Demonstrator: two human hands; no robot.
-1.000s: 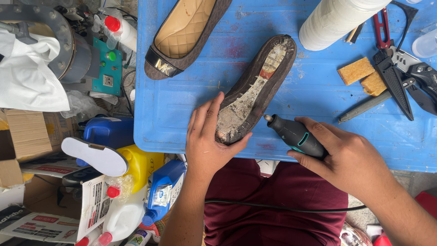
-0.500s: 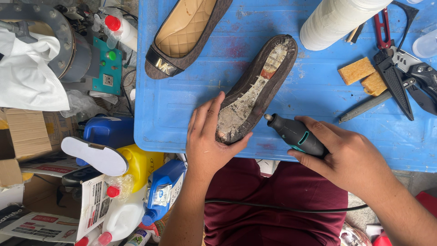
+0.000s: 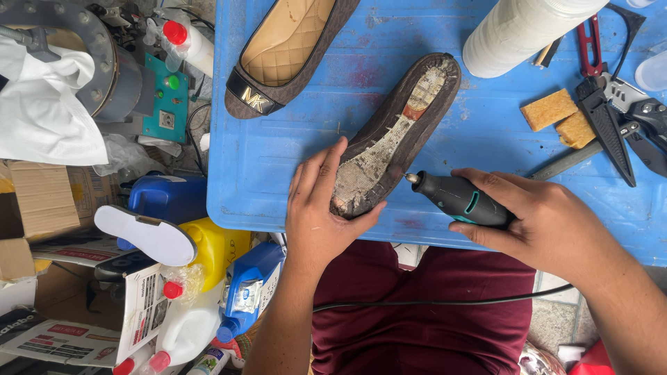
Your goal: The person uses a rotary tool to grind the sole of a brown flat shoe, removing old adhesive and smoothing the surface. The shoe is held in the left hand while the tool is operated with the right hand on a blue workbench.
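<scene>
The fingers (image 3: 316, 177) of the left hand (image 3: 321, 208) lie spread and flat over the heel end of the overturned brown flat shoe with a worn, scraped sole (image 3: 399, 132), with the thumb wrapped around its near edge, pinning it to the blue plastic table top (image 3: 278, 160). The right hand (image 3: 538, 219) is closed around a black and teal handheld rotary tool (image 3: 458, 199), just right of the shoe. The tool's tip sits at the shoe's right edge, about mid-sole; contact cannot be confirmed. A black cord (image 3: 445, 302) runs across the maroon-clad lap nearer than the shoe.

The shoe lies diagonally, toe pointing away and to the right. Right of the shoe, two tan sponge blocks (image 3: 559, 117) rest near black pliers with red handles (image 3: 608, 90). Beyond the shoe's toe stands a white cylindrical roll (image 3: 521, 28). Left of the shoe and farther off lies a matching brown flat shoe with a quilted tan insole (image 3: 285, 48), upright.
</scene>
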